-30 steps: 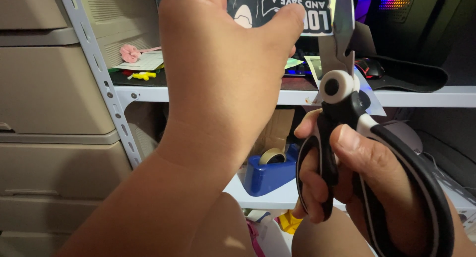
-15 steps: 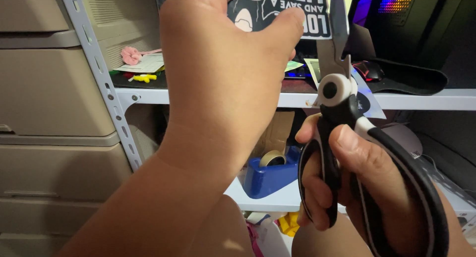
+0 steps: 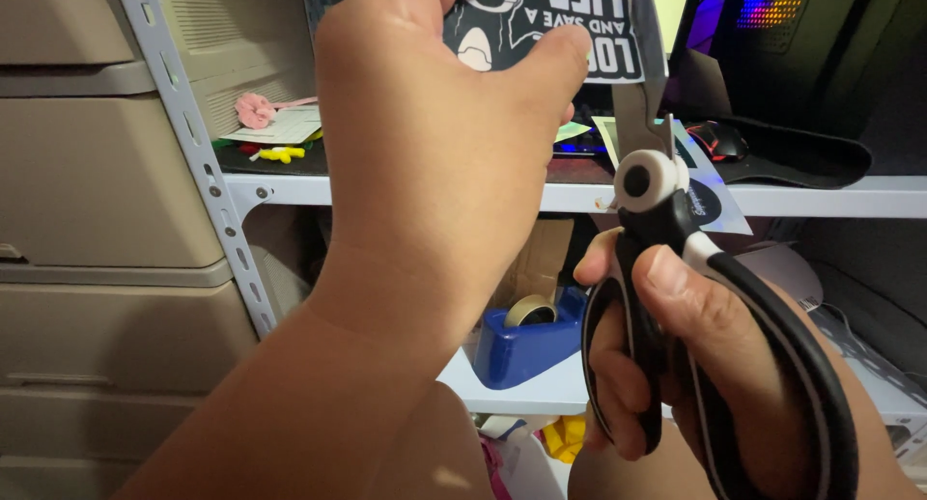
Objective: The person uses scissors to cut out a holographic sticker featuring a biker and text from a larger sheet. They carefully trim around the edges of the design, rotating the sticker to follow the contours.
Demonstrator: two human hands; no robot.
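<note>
1. We raise our left hand [image 3: 435, 162] in front of the shelves, its back toward us; thumb and fingers are pinched on a dark printed sheet [image 3: 550, 27] with white lettering, which we hold up at the top edge of the view.
2. Our right hand [image 3: 695, 365] is wrapped around the black handles of a pair of scissors [image 3: 666, 239]; the thumb lies over the near loop and the fingers curl through the far one, so the hand is closed on the tool.
3. The scissors point upward; the white round pivot sits just above our right thumb, and the grey blades rise along the right edge of the sheet, touching or nearly touching it; we cannot tell how far the blades are parted.
4. Behind the hands runs a white shelf [image 3: 830, 199]; on it, toward the right end, lies a dark mouse [image 3: 719, 141] on a black pad, with a computer case lit in rainbow colours at the back right corner.
5. Toward the left end of that shelf lie a pink bit of fabric [image 3: 256, 109], a paper slip and a small yellow piece [image 3: 280, 154].
6. On the lower shelf, between our wrists, stands a blue tape dispenser [image 3: 526, 341] with a roll in it.
7. Beige drawers [image 3: 97, 172] fill the left side, beside the grey perforated upright of the shelving.
</note>
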